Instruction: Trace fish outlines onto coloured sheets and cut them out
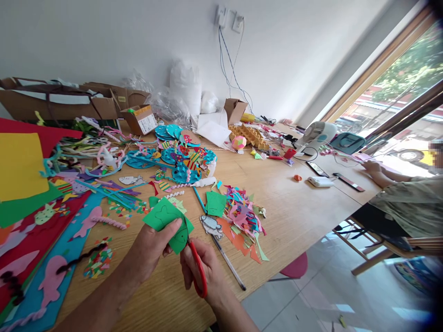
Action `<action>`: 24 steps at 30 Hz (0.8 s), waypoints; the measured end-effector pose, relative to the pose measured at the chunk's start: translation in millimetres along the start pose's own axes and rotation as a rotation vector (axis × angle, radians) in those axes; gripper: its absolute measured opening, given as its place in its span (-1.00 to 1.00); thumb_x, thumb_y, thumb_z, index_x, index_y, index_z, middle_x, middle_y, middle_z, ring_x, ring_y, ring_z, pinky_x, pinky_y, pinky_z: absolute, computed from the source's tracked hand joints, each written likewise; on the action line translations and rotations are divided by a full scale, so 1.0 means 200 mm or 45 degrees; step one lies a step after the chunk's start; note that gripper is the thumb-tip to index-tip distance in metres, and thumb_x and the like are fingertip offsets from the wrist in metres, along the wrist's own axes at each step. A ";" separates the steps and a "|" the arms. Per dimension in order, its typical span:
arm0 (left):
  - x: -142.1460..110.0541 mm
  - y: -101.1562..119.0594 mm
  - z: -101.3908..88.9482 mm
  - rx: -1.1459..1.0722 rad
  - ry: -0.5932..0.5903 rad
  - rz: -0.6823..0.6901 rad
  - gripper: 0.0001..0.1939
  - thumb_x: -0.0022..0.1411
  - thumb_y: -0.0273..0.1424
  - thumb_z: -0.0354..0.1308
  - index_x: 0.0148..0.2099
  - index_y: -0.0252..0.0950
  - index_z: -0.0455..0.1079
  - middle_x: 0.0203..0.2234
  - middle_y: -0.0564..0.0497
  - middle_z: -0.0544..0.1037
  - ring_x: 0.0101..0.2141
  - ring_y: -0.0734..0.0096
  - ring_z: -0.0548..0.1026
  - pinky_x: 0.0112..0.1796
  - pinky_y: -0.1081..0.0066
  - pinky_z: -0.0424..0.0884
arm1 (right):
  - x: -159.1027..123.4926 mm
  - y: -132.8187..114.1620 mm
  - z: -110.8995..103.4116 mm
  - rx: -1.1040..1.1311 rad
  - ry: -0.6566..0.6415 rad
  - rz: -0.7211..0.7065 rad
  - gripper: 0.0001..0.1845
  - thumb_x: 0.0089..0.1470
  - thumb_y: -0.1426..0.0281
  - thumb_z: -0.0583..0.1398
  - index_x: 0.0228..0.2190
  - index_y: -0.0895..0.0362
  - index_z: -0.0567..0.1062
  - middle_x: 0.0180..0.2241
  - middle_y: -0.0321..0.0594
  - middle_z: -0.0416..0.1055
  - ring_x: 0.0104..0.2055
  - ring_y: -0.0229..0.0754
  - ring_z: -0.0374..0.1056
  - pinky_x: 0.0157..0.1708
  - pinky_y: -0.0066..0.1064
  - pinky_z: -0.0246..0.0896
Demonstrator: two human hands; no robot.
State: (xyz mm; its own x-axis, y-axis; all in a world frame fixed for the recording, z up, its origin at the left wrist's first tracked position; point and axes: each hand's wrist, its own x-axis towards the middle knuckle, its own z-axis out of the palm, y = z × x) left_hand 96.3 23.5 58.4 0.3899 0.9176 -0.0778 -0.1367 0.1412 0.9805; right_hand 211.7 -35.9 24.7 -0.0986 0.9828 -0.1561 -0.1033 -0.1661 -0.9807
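Note:
My left hand (152, 244) pinches a piece of green paper (161, 214) with a fish outline drawn on it, thumb on top. In my right hand (207, 265) is a pair of red-handled scissors (200, 276), its blades at the paper's right part, along the drawn line. How far the blades are apart I cannot tell. Just beyond the paper lie another green paper piece (216, 204) and a grey-and-white fish cutout (210, 225). A pen (230, 265) rests on the table to the right of my right hand.
Paper scraps (242, 212) are heaped right of centre. Coloured sheets with pink fish (54, 276) cover the left side. Blue discs (187, 173), pipe cleaners and boxes (138, 119) stand farther back. A white fan (314, 136) and a seated person (408, 198) are at the right.

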 end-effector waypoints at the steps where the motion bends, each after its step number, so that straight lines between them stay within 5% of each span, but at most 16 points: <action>1: 0.00 0.00 0.00 -0.001 -0.005 0.010 -0.70 0.16 -0.24 0.08 -0.54 -0.26 0.16 -0.70 0.18 0.25 -0.68 0.59 0.18 -0.68 0.61 0.10 | 0.00 0.00 0.00 -0.003 0.005 -0.014 -0.41 -0.05 -0.17 0.03 -0.60 0.13 0.21 -0.79 -0.46 0.10 -0.79 -0.45 0.01 -0.78 -0.58 -0.16; 17: -0.01 -0.03 0.02 -0.009 0.008 0.058 -0.69 0.18 -0.24 0.07 -0.54 -0.27 0.19 -0.67 0.16 0.29 -0.68 0.60 0.19 -0.67 0.58 0.11 | -0.01 0.02 0.00 0.015 -0.010 -0.059 -0.41 -0.01 -0.13 0.03 -0.57 0.17 0.29 -0.77 -0.45 0.13 -0.77 -0.45 0.03 -0.73 -0.58 -0.15; 24: -0.02 0.01 0.01 0.014 0.023 -0.072 -0.67 0.09 -0.19 0.11 -0.56 -0.25 0.13 -0.68 0.18 0.24 -0.66 0.55 0.19 -0.64 0.58 0.14 | -0.01 -0.01 0.00 -0.025 0.021 -0.014 -0.39 -0.07 -0.19 0.02 -0.60 0.13 0.20 -0.79 -0.46 0.11 -0.76 -0.44 0.00 -0.75 -0.58 -0.14</action>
State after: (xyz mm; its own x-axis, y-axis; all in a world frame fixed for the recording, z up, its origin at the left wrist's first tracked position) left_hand 96.6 19.4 62.1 0.3806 0.9146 -0.1365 -0.1047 0.1892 0.9763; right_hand 212.1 -38.0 27.0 -0.0810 0.9857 -0.1475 -0.0847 -0.1542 -0.9844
